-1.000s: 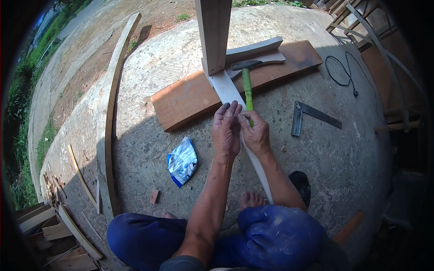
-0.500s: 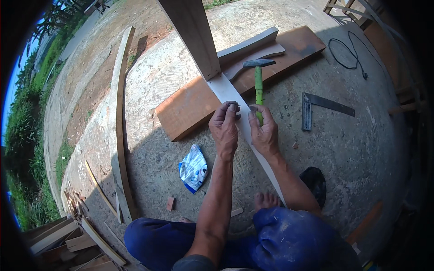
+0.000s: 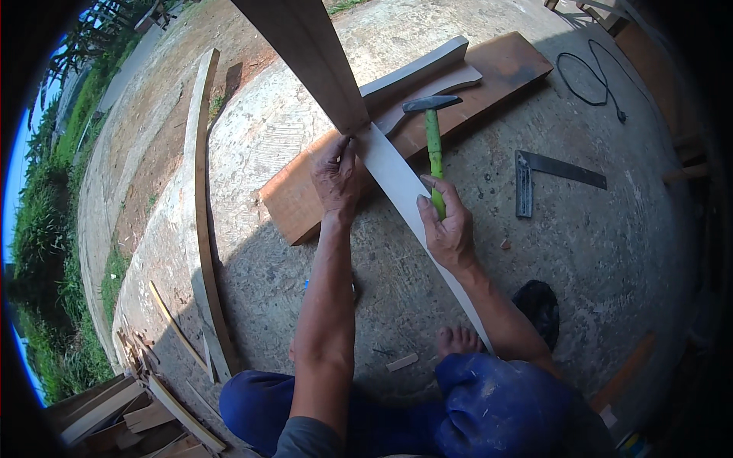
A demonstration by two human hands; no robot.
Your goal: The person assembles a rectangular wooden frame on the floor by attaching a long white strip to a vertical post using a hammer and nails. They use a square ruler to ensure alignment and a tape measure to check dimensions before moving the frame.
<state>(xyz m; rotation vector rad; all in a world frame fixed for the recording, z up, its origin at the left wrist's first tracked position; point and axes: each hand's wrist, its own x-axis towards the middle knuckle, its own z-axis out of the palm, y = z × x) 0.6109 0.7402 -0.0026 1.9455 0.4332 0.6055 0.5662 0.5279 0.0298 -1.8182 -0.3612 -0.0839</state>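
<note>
My right hand (image 3: 449, 229) is closed around the green handle of a hammer (image 3: 434, 145), its dark metal head pointing away from me. A pale board (image 3: 401, 183) runs from the foot of an upright wooden plank (image 3: 309, 57) toward my knee, and the hammer is just right of it. My left hand (image 3: 336, 179) is at the corner where the two boards meet, on the left side. Its fingertips are pinched together; whatever they hold is too small to make out. Beneath the corner lies a thick brown wooden block (image 3: 294, 191).
Two curved wood pieces (image 3: 416, 72) rest on the block. On the concrete to the right are a try square (image 3: 561, 169), a black cable (image 3: 603, 80) and a black item (image 3: 537, 305). A long timber (image 3: 200, 206) and scrap wood (image 3: 130, 412) lie left.
My left hand has moved away and to the left, from beside the right hand to the boards' corner. The left forearm now hides most of the blue-white packet. My right hand still grips the hammer.
</note>
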